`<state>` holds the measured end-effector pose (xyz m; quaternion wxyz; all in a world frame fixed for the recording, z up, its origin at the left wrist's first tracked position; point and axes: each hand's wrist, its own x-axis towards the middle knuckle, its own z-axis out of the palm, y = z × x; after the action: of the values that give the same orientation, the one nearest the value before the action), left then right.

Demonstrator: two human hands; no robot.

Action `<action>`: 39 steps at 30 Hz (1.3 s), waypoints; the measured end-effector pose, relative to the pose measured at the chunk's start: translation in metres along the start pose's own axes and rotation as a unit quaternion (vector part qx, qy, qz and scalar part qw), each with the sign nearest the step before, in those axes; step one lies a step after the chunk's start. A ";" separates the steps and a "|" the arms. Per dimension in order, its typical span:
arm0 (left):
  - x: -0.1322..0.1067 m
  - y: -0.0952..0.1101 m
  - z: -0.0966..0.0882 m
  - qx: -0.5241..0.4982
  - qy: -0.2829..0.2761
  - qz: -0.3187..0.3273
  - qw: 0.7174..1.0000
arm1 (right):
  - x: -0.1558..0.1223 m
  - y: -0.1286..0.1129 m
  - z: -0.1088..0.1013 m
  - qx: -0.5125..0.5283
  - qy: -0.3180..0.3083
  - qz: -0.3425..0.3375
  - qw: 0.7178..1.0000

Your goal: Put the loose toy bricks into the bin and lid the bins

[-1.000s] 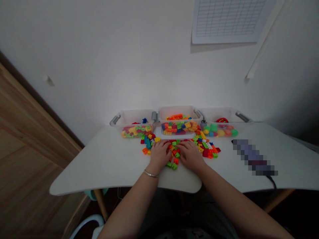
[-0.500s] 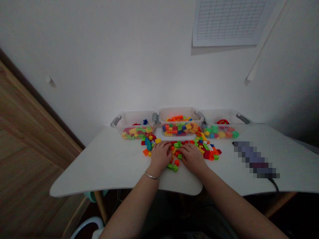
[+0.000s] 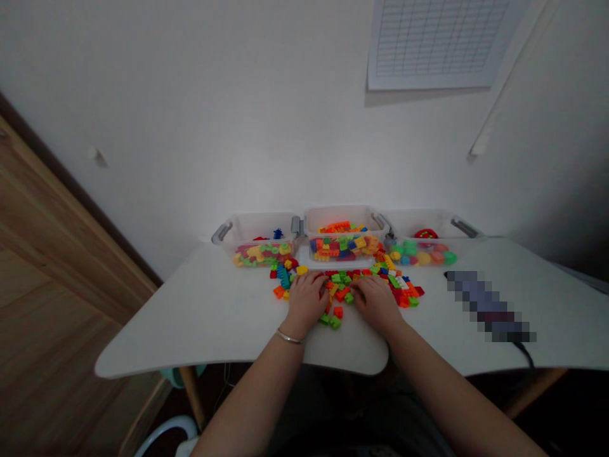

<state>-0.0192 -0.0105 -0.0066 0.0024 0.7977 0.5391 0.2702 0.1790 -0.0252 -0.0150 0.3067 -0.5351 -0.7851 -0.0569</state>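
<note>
A pile of small coloured building bricks (image 3: 342, 282) lies spread on the white table (image 3: 214, 311). My left hand (image 3: 307, 298) rests palm down on the left part of the pile, fingers stretched over the bricks, a thin bracelet on its wrist. My right hand (image 3: 378, 299) lies flat on the right part, fingers reaching among red and green bricks. Neither hand visibly lifts a brick. A few green and red bricks (image 3: 333, 316) sit loose between the two hands, nearer me.
Three clear plastic bins stand along the wall: the left bin (image 3: 257, 228) and middle bin (image 3: 343, 219) hold bricks, the right bin (image 3: 428, 222) holds round coloured pieces. A blurred dark object (image 3: 490, 304) with a cable lies on the table's right. A wooden panel stands at the left.
My right hand has slid a little to the right across the bricks, widening the gap between the hands. The left hand has barely shifted.
</note>
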 end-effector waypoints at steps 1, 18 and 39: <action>0.000 0.000 0.000 0.000 -0.001 -0.002 1.000 | 0.000 -0.001 -0.001 0.004 -0.001 -0.006 1.000; 0.000 0.000 -0.001 -0.004 0.003 -0.003 1.000 | -0.001 0.003 0.004 0.049 0.016 0.011 0.999; 0.000 -0.001 -0.001 -0.001 0.005 0.001 1.000 | 0.125 0.033 -0.031 0.213 0.246 0.131 0.937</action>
<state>-0.0204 -0.0104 -0.0063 -0.0001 0.7968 0.5383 0.2747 0.1910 0.0763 0.0694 0.6015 -0.5243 -0.6023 0.0228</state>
